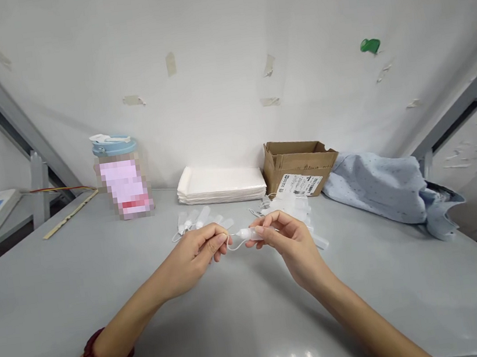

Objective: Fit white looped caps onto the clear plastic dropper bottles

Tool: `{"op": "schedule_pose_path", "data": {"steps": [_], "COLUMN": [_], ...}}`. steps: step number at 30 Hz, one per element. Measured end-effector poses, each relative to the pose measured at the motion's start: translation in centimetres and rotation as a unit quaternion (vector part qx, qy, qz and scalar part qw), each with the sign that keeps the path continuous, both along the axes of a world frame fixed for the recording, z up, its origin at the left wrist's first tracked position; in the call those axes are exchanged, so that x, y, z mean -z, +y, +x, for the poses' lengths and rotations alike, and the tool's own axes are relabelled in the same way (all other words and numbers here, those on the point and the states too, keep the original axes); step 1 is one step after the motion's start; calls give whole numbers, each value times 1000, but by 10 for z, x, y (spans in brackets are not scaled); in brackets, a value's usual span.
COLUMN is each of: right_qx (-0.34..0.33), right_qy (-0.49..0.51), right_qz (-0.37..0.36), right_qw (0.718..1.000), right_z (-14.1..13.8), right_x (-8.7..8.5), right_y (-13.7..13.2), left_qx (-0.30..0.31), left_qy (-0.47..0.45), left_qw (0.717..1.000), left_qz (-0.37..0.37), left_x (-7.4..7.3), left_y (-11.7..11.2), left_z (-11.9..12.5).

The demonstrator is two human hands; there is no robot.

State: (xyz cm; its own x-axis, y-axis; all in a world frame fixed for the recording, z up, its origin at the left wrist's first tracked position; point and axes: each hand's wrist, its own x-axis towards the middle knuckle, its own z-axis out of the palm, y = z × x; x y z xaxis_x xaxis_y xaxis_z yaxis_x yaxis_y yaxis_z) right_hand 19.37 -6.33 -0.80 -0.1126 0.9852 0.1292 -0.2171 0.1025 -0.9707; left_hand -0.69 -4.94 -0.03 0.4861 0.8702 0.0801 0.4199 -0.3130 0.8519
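Observation:
My right hand [284, 240] pinches a small translucent white tube [246, 234] with a narrow tip pointing left. A thin white cord [234, 248] loops from the tube toward my left hand [206, 250], whose thumb and forefinger are closed on the cord's end. Behind my left hand lie several similar white tubes with cords [203, 215]. Beyond my right hand is a larger pile of such white pieces [290, 204], partly hidden by that hand. Both hands are held just above the grey table [223, 332], close together but apart.
A stack of white padded envelopes [221, 183] lies against the wall, beside an open cardboard box [300, 164]. On the right is a crumpled light-blue cloth [374, 187]. A container with a blue lid [114, 145] stands at the back left, near a thin strip [71, 214].

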Motion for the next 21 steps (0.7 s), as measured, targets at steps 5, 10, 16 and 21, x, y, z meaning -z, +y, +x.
{"op": "schedule_pose_path", "data": {"steps": [5, 10, 16, 21], "right_qx": [-3, 6, 27, 36], "right_qy": [-5, -39, -99, -94], "right_qz": [-3, 6, 58, 65], "right_qw": [1000, 999, 993, 993], "right_z": [-1, 0, -3, -6], "right_x": [0, -1, 5, 15], "right_y": [0, -2, -2, 0], "left_qx": [-1, 2, -18, -12], "left_qy": [5, 18, 83, 67], "left_qw": [1000, 1000, 992, 992], "left_qz": [1, 16, 98, 102], "left_x": [1, 1, 7, 12], "left_y": [-1, -1, 0, -2], "left_z": [-1, -1, 1, 4]}}
